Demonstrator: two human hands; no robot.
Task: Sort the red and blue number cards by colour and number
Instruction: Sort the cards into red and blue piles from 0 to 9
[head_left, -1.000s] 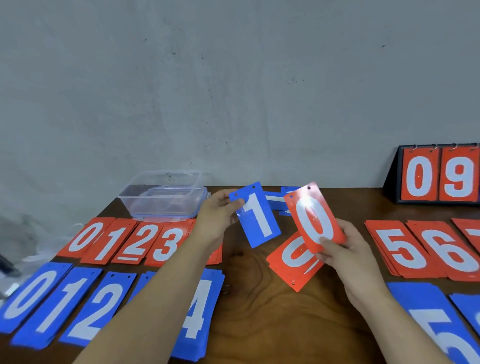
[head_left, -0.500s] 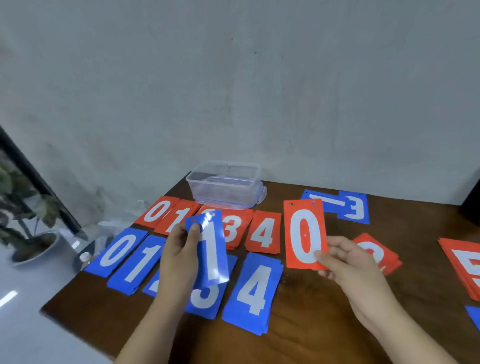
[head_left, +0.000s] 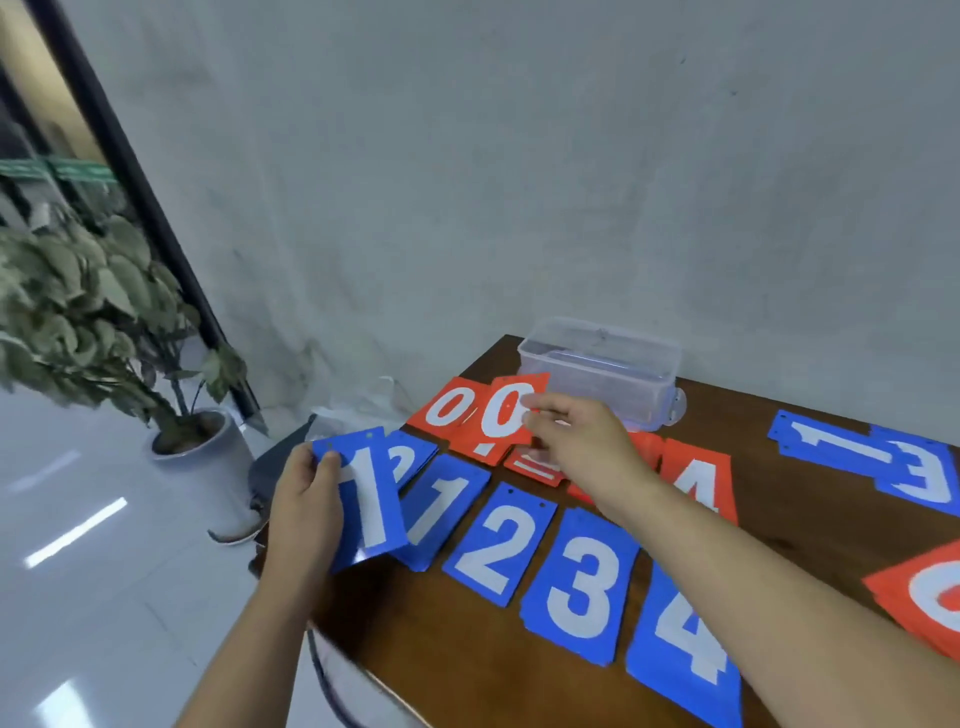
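Right hand (head_left: 582, 441) pinches a red 0 (head_left: 506, 410) just left of the box (head_left: 602, 369), while left hand (head_left: 304, 512), farther left, grips a blue 1 (head_left: 371, 499).

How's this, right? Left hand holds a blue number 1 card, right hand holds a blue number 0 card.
No: the head view shows the right hand holding a red number 0 card. The left hand does hold the blue number 1 card.

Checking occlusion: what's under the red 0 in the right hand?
A red pile, only its near edge and a white scrap showing. The red 0, pinched by the right hand, covers its number.
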